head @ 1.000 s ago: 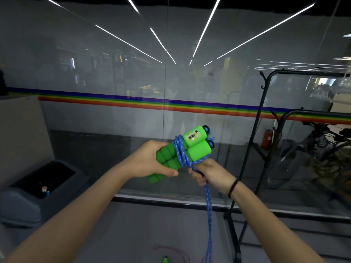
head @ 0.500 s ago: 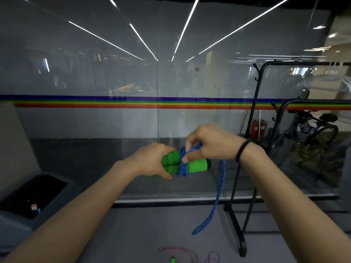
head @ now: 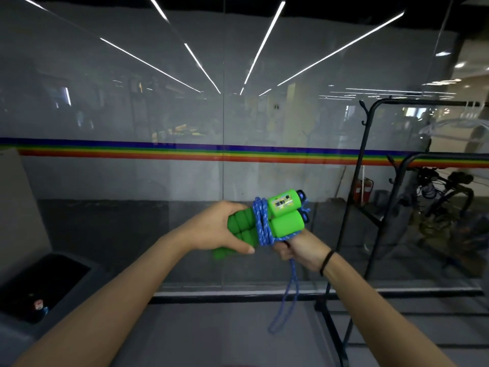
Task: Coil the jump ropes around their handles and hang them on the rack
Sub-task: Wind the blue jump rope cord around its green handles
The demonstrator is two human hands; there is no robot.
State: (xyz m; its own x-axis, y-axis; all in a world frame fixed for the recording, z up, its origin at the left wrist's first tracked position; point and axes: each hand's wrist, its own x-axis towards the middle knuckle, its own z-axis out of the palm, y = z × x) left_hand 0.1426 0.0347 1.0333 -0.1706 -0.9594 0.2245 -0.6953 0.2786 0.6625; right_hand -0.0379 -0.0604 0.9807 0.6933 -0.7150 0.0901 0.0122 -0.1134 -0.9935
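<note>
Green foam handles (head: 285,225) held side by side in mid-air, long axis lower-L to upper-R, cap ends twd rack (head: 428,102); left hand (head: 214,229) curled round grip ends, partly hiding them; right hand (head: 301,250) fisted on blue rope (head: 260,226) just below coils, fingers hidden; hanging loop blurred; rack cut off at R edge.

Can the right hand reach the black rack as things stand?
Probably yes: nothing stands between the right hand and the rack on its right, though it grips the blue rope with a loop hanging loose.
</note>
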